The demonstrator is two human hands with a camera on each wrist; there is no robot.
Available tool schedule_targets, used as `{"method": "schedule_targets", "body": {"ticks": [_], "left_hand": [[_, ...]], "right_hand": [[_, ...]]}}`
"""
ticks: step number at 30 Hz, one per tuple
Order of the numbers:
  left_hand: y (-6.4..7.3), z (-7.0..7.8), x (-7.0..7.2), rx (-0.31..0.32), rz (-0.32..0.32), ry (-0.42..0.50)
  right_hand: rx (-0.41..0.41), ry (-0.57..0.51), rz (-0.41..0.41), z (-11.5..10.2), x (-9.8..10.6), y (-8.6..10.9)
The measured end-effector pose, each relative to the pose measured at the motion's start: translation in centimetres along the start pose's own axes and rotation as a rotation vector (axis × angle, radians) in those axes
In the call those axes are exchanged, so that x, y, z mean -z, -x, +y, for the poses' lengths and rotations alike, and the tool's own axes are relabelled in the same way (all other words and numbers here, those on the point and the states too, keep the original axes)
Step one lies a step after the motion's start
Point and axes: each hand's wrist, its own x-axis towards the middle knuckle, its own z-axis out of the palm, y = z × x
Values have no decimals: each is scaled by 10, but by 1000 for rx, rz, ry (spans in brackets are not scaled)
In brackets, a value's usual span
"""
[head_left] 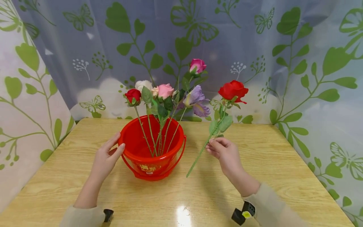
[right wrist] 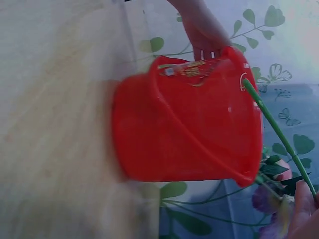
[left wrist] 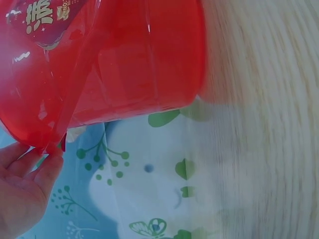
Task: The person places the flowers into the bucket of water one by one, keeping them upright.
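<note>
A red plastic bucket (head_left: 167, 165) with gold lettering stands upright on the table, its handle hanging down in front. My left hand (head_left: 105, 157) grips the left side of its rim between thumb and fingers; the left wrist view shows the fingers (left wrist: 47, 172) at that rim. To the right of the bucket, my right hand (head_left: 227, 157) pinches the green stem of a red artificial rose (head_left: 233, 91). This rose leans with its bloom up and right, and its bare stem end (right wrist: 266, 112) points down toward the bucket, outside it.
Inside the bucket stand several artificial flowers: a dark red rose (head_left: 133, 96), a white one (head_left: 143, 85), a pink rose (head_left: 165, 91), a magenta rose (head_left: 198, 66) and a purple iris (head_left: 195, 97). A leaf-patterned curtain (head_left: 158, 37) hangs behind the wooden table (head_left: 158, 205).
</note>
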Motion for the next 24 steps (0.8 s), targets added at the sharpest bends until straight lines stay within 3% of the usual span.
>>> {"method": "schedule_targets", "body": {"ticks": [12,17,24], "left_hand": [[-1,-4,0,-39,5,-32],[-1,-4,0,-47,0,-39],[-1,-3,0,-51,6,1]], "right_hand": [[147,-13,-71,-37,-54,-23],[214,-6,-96,-34,-75,-34],[246,67,-138,-19,-97,-43]]}}
